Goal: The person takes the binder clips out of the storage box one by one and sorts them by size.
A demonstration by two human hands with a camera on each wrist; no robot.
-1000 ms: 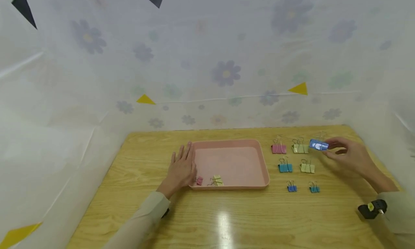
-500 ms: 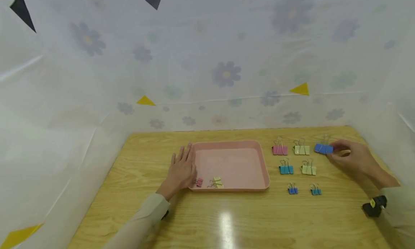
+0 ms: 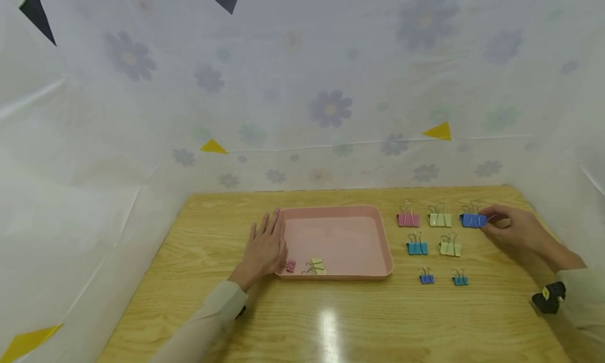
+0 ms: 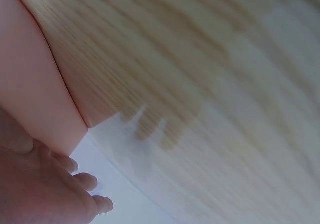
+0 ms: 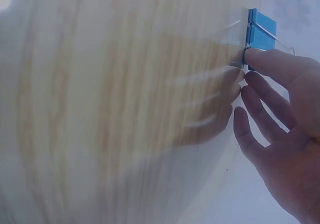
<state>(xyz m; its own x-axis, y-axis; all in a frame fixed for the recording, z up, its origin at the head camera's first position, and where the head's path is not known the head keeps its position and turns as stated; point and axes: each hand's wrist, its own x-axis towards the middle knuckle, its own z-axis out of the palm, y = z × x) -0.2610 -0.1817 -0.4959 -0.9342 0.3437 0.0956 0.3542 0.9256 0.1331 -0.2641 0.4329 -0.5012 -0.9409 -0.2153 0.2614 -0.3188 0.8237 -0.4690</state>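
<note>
My right hand (image 3: 517,229) pinches the right end of a large blue binder clip (image 3: 473,220) between thumb and index finger. This clip stands on the table with its wire handles up; the right wrist view shows the same blue binder clip (image 5: 264,31) at the fingertips. To its left are a large light-green binder clip (image 3: 440,220) and a pink one (image 3: 408,219). My left hand (image 3: 266,245) lies with straight fingers along the left rim of a pink tray (image 3: 337,239). Inside the tray lie a small pink binder clip (image 3: 290,266) and a light-yellow one (image 3: 318,266).
A middle row holds a teal binder clip (image 3: 417,247) and a light-yellow binder clip (image 3: 449,248). Nearer stand a small blue clip (image 3: 427,279) and a small teal clip (image 3: 460,280). The wooden table (image 3: 264,321) meets a white flowered curtain (image 3: 283,116) at the back.
My right hand has moved slightly right and down with the large blue binder clip, which was tilted and is now upright on the table in the back row. The left hand has stayed put.
</note>
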